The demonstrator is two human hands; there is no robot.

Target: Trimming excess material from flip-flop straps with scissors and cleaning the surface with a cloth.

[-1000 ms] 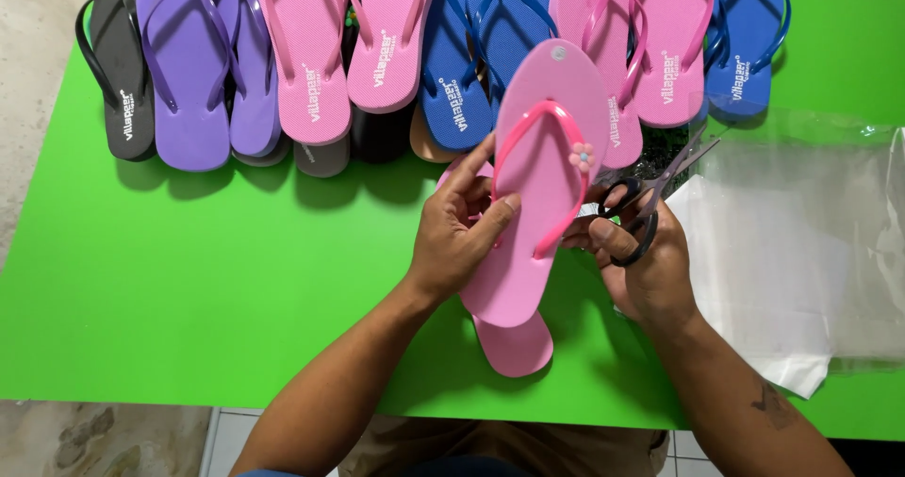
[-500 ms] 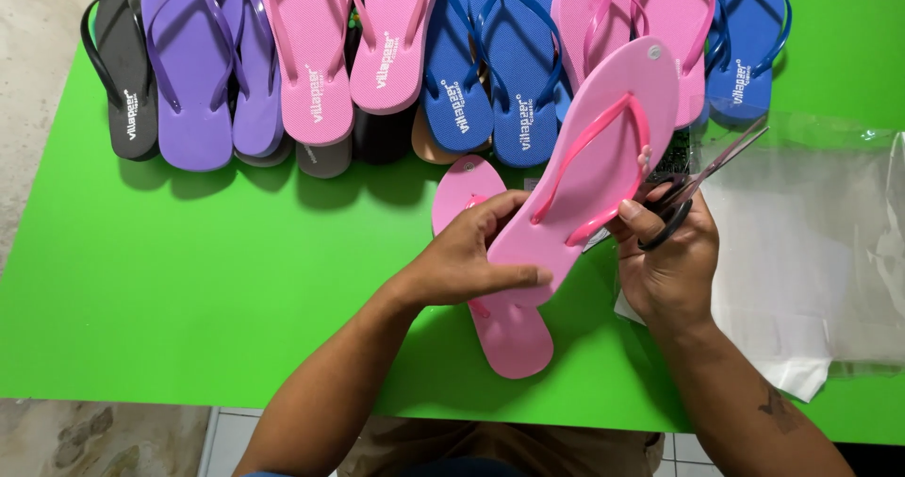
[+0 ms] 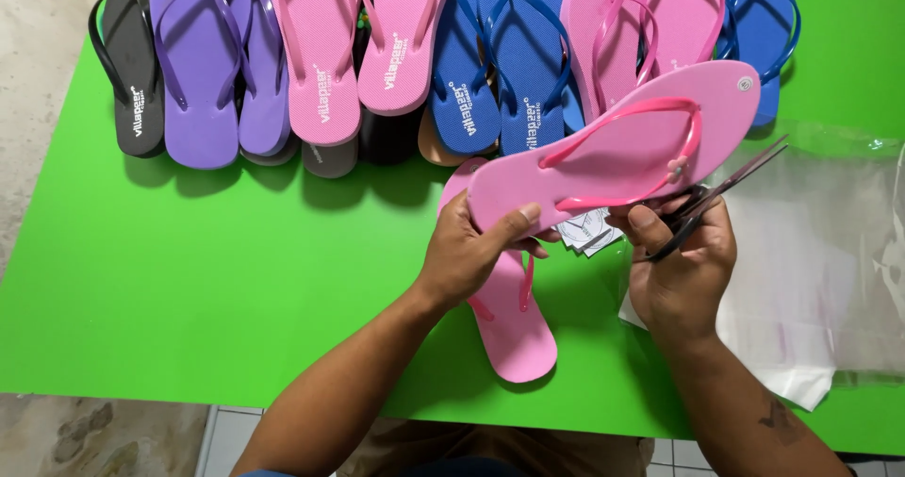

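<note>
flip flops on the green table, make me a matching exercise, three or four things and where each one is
Things:
1. upper pink flip flop
2. scissors
3. black flip flop
4. clear plastic bags

Places:
A. far left end of the row
B. held up, heel end in the left hand
C. flat on the table at the right side
D. in the right hand

Pairs: 1-B, 2-D, 3-A, 4-C

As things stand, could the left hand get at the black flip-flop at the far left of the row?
Probably not yet: the left hand grips the raised pink flip-flop. The green table between it and the black flip-flop lies bare.
</note>
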